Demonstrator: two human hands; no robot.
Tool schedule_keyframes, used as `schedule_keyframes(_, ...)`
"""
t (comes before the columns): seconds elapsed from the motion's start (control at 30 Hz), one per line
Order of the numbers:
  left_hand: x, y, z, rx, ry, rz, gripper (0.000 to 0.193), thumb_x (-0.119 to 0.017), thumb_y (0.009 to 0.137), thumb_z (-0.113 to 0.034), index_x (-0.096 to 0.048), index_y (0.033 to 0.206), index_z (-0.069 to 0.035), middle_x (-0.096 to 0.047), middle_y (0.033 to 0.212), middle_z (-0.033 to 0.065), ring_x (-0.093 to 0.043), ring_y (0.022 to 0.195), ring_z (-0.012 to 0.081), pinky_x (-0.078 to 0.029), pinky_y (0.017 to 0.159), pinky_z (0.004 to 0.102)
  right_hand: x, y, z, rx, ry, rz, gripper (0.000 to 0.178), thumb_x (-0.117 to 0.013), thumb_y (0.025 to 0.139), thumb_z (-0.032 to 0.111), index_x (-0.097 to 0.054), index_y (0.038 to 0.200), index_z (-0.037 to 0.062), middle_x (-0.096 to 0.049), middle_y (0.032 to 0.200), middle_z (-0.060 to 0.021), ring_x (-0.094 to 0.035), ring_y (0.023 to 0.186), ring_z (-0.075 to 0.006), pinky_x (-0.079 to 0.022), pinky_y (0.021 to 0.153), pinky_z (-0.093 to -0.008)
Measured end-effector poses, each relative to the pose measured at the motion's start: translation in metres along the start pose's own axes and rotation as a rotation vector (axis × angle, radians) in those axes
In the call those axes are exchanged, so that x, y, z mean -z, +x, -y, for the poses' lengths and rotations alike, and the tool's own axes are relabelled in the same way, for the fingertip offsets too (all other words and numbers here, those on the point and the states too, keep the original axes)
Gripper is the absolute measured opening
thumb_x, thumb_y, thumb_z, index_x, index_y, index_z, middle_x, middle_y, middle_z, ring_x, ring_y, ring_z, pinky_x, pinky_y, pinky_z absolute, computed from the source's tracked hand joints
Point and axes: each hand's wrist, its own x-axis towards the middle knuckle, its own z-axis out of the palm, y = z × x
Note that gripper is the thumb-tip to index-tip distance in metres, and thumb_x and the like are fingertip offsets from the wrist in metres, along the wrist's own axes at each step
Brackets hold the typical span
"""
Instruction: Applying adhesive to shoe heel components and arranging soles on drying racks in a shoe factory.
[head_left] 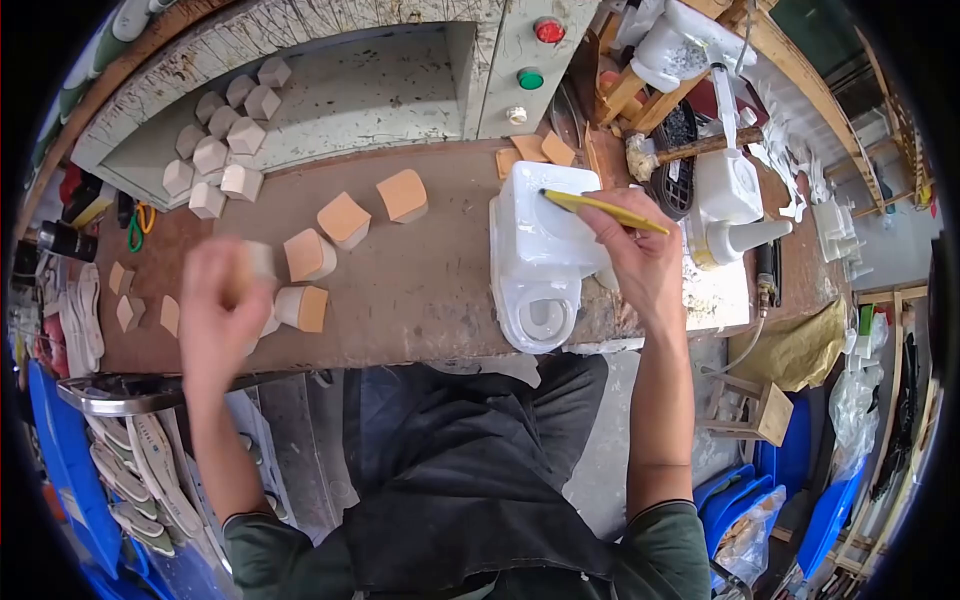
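Observation:
My right hand [640, 250] grips a yellow-handled brush [572, 200], its dark tip at the top of a white plastic glue container [522, 265]. That container is smeared with glue and has a round opening low at its front. Blurred by motion, my left hand [222, 305] is closed over the left side of the table. A pale heel block [262, 260], blurred too, shows at its fingers. Several heel blocks with tan tops stand between my hands, such as one heel block [403, 195] at the back and a tipped one [302, 308] near the front edge.
Several pale heel blocks [242, 135] stand in rows at the back left, by a grey cabinet [370, 85]. Small tan pieces [556, 149] lie behind the container. A hammer [690, 150] and white bottles [735, 242] are at the right. Insoles [155, 470] hang at lower left.

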Motion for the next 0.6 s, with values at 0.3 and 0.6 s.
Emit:
schedule_keyframes(0.3, -0.108, -0.043, -0.044, -0.317, 0.171, 0.227, 0.06, -0.069, 0.072, -0.023, -0.047, 0.124, -0.005, -0.045, 0.116, 0.0176, -0.047, 0.108, 0.0348, -0.043, 0.088, 0.0397, 0.034, -0.03, 0.005, -0.289, 0.383, -0.02, 0.013, -0.064, 0.081, 0.007, -0.064, 0.089, -0.0038, -0.061, 0.076, -0.0072, -0.052, 0.057, -0.0095, -0.04, 0.051, -0.0198)
schedule_keyframes(0.6, -0.119, -0.045, -0.03, -0.315, -0.253, 0.274, 0.063, -0.071, 0.069, -0.008, -0.046, 0.127, -0.003, -0.047, 0.111, 0.0155, -0.049, 0.1, 0.0294, -0.041, 0.087, 0.0354, -0.013, -0.11, -0.018, -0.273, 0.143, 0.013, 0.014, -0.067, 0.079, 0.008, -0.065, 0.088, -0.0024, -0.063, 0.076, -0.0069, -0.057, 0.066, -0.0118, -0.044, 0.059, -0.0235)
